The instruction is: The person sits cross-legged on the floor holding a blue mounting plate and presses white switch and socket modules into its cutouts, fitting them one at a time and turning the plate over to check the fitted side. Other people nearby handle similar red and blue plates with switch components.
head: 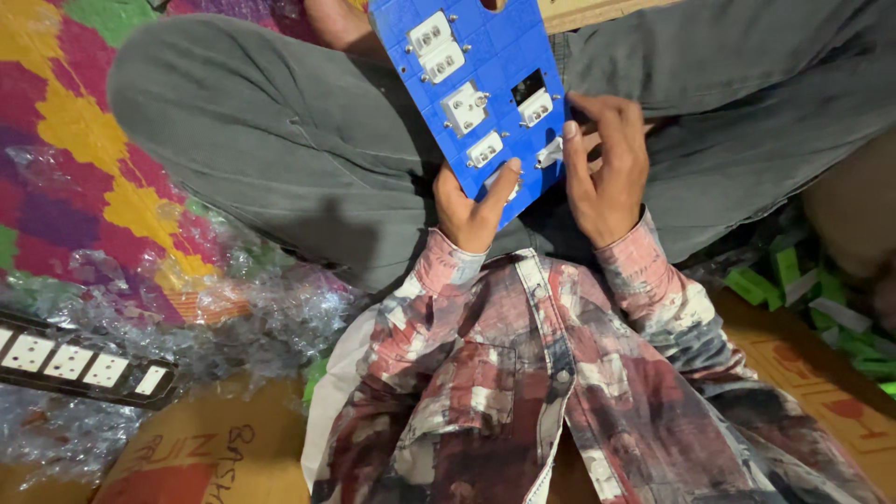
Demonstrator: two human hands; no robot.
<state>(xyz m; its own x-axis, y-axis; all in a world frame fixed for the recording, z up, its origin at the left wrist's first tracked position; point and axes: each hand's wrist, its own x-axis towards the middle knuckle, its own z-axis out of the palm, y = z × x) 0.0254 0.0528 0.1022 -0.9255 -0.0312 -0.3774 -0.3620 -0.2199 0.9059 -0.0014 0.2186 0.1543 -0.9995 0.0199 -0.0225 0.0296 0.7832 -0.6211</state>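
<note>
— What's off to your left there?

— A dark strip [79,364] with white switches lies at the left edge of the patterned mat [65,140], half on crumpled clear wrapping [233,308]. Below it is a piece of cardboard [196,457].

— And the thing in your lap?

— A blue board [504,42], set with white sockets [464,105] and a small black part. It leans across my grey trouser legs, near end toward my chest, so its face tilts up where I can see it.

— How is your left hand on it?

— My left hand [469,210] is curled around the board's near corner from below, the thumb pressed flat on the blue face beside the nearest white piece. That pins the board against my lap so it doesn't slide.

— The right one?

— My right hand [609,168] sits at the board's right edge, fingers loosely bent, fingertips touching the edge by a small white piece [551,151]. It isn't closed around anything that I can make out; whether the fingertips pinch that piece, I cannot tell.

— Any boxes or bins?

— None that I can see. At the right edge, green and white strips [793,280] lie loose in a heap on the floor beside more cardboard [821,392], not in any container.
</note>
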